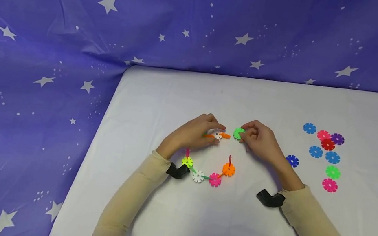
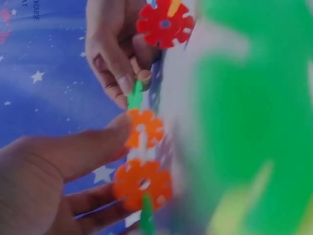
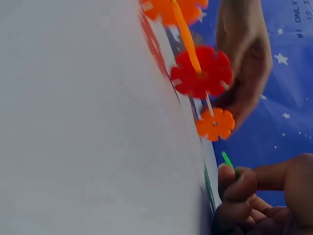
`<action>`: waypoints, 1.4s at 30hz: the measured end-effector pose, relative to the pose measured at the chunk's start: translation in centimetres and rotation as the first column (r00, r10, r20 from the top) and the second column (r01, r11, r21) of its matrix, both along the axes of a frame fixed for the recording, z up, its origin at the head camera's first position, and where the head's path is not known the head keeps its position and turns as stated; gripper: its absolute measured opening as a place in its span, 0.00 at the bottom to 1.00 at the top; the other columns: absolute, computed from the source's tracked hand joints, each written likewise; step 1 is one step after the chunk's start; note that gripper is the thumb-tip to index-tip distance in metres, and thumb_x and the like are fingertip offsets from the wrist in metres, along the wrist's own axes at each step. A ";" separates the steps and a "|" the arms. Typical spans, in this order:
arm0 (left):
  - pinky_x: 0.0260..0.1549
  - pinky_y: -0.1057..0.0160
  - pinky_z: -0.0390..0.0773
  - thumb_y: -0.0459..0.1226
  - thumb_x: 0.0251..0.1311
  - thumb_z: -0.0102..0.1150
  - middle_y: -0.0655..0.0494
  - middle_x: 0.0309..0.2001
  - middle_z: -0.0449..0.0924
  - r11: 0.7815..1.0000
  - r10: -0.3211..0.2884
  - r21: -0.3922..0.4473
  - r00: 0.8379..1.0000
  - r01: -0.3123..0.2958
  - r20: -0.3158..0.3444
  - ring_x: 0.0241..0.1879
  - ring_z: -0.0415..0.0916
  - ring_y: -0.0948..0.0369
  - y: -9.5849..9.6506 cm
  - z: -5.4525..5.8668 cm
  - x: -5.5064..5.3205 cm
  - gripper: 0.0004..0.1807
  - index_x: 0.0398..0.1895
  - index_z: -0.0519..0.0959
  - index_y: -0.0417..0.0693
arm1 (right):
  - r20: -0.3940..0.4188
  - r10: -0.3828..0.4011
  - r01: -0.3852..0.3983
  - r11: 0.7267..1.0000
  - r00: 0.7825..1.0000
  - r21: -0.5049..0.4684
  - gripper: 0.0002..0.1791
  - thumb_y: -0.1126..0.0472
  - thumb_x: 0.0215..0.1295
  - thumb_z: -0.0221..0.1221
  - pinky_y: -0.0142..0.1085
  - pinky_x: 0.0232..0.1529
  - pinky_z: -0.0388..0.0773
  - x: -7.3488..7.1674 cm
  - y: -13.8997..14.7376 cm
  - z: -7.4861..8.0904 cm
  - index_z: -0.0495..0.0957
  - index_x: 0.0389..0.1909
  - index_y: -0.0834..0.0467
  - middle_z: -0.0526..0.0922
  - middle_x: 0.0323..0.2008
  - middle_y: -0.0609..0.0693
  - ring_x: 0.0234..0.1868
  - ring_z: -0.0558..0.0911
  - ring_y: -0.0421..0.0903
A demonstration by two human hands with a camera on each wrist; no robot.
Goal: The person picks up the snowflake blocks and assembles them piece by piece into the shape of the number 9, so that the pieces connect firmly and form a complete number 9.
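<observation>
My left hand (image 1: 191, 133) pinches part of a chain of notched plastic discs, with an orange disc (image 1: 225, 135) and a white disc (image 1: 218, 136) between thumb and fingers. Facing it, my right hand (image 1: 260, 141) pinches a loose green notched disc (image 1: 238, 133). A small gap separates the green and orange discs in the head view. The chain curves nearer the body through a yellow disc (image 1: 187, 162), a white, a pink disc (image 1: 215, 180) and an orange one, whose upper end carries a red disc (image 1: 229, 160) on edge. My left hand hides part of the chain.
Several loose notched discs lie on the white tabletop at the right, among them a dark blue one (image 1: 292, 161), a red one (image 1: 328, 144) and a pink one (image 1: 329, 185). Purple star-patterned cloth (image 1: 197, 20) hangs behind and left of the table.
</observation>
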State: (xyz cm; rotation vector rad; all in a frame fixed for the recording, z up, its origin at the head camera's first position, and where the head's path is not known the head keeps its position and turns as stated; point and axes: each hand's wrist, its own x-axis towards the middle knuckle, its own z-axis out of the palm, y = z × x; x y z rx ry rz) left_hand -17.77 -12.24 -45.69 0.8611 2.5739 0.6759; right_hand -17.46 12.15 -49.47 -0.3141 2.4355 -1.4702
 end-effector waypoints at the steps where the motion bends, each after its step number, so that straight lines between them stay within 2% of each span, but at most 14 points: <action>1: 0.54 0.61 0.73 0.46 0.63 0.64 0.55 0.52 0.76 1.000 0.008 0.007 1.000 -0.007 -0.011 0.52 0.72 0.59 0.2 -0.1 -0.1 0.22 0.60 0.79 0.54 | 0.036 0.001 0.000 1.000 0.999 -0.027 0.14 0.64 0.69 0.58 0.30 0.24 0.73 0.3 0.1 0.0 0.73 0.50 0.68 0.83 0.29 0.58 0.22 0.78 0.43; 6: 0.47 0.63 0.74 0.45 0.65 0.61 0.59 0.46 0.80 0.997 0.051 0.055 0.998 -0.049 -0.033 0.45 0.74 0.62 1.1 -1.4 -0.5 0.13 0.50 0.84 0.54 | 0.156 0.011 0.008 0.993 0.988 -0.120 0.16 0.64 0.69 0.58 0.33 0.21 0.75 1.4 -0.1 0.1 0.72 0.53 0.69 0.85 0.33 0.63 0.17 0.78 0.44; 10: 0.41 0.64 0.72 0.43 0.65 0.62 0.61 0.41 0.81 0.984 0.115 0.136 0.993 -0.112 -0.016 0.37 0.72 0.64 1.2 -2.3 -0.5 0.09 0.43 0.86 0.53 | 0.183 0.016 0.016 0.985 0.983 -0.169 0.17 0.63 0.69 0.58 0.33 0.20 0.75 1.6 -0.4 0.0 0.72 0.54 0.69 0.85 0.34 0.64 0.17 0.77 0.43; 14: 0.37 0.65 0.70 0.42 0.64 0.63 0.61 0.39 0.82 0.967 0.138 0.216 0.990 -0.134 -0.001 0.34 0.70 0.63 1.0 -2.8 -0.5 0.07 0.41 0.86 0.52 | 0.197 0.013 0.028 0.979 0.980 -0.200 0.17 0.62 0.69 0.58 0.32 0.20 0.75 1.6 -0.5 -0.1 0.72 0.54 0.69 0.85 0.33 0.64 0.18 0.76 0.43; 20: 0.35 0.67 0.69 0.40 0.63 0.63 0.60 0.38 0.82 0.947 0.126 0.293 0.992 -0.128 0.026 0.33 0.69 0.64 0.7 -3.1 -0.5 0.06 0.40 0.85 0.51 | 0.219 0.005 0.039 0.980 0.976 -0.197 0.17 0.63 0.69 0.57 0.33 0.21 0.76 1.6 -0.7 -0.3 0.73 0.54 0.68 0.85 0.32 0.61 0.19 0.77 0.42; 26: 0.31 0.69 0.67 0.39 0.64 0.63 0.59 0.36 0.82 0.936 0.100 0.332 0.992 -0.122 0.082 0.30 0.67 0.65 0.7 -3.1 -0.5 0.04 0.37 0.84 0.49 | 0.230 0.029 0.034 0.964 0.973 -0.265 0.16 0.66 0.70 0.57 0.35 0.26 0.81 1.7 -1.1 -0.4 0.73 0.53 0.71 0.84 0.34 0.67 0.22 0.82 0.44; 32: 0.32 0.69 0.68 0.37 0.62 0.64 0.59 0.35 0.84 0.909 0.104 0.391 0.986 -0.147 0.129 0.30 0.69 0.65 0.6 -3.4 -0.6 0.03 0.33 0.83 0.48 | 0.236 -0.001 0.073 0.952 0.972 -0.298 0.13 0.69 0.69 0.56 0.36 0.28 0.83 1.8 -1.6 -0.9 0.73 0.51 0.72 0.82 0.30 0.67 0.21 0.83 0.44; 36: 0.33 0.70 0.69 0.37 0.61 0.65 0.58 0.34 0.84 0.902 0.096 0.410 0.989 -0.135 0.115 0.31 0.70 0.65 0.7 -3.5 -0.6 0.03 0.33 0.83 0.47 | 0.238 -0.001 0.078 0.946 0.971 -0.314 0.12 0.70 0.69 0.56 0.36 0.27 0.83 1.7 -1.7 -1.0 0.73 0.50 0.72 0.82 0.29 0.66 0.20 0.83 0.43; 42: 0.34 0.70 0.71 0.36 0.60 0.65 0.56 0.33 0.83 0.910 0.078 0.402 0.994 -0.101 0.073 0.31 0.71 0.65 0.9 -3.4 -0.6 0.04 0.31 0.82 0.45 | 0.235 0.002 0.076 0.945 0.972 -0.319 0.12 0.71 0.69 0.55 0.37 0.25 0.82 1.7 -1.7 -0.9 0.73 0.50 0.72 0.82 0.28 0.65 0.19 0.82 0.43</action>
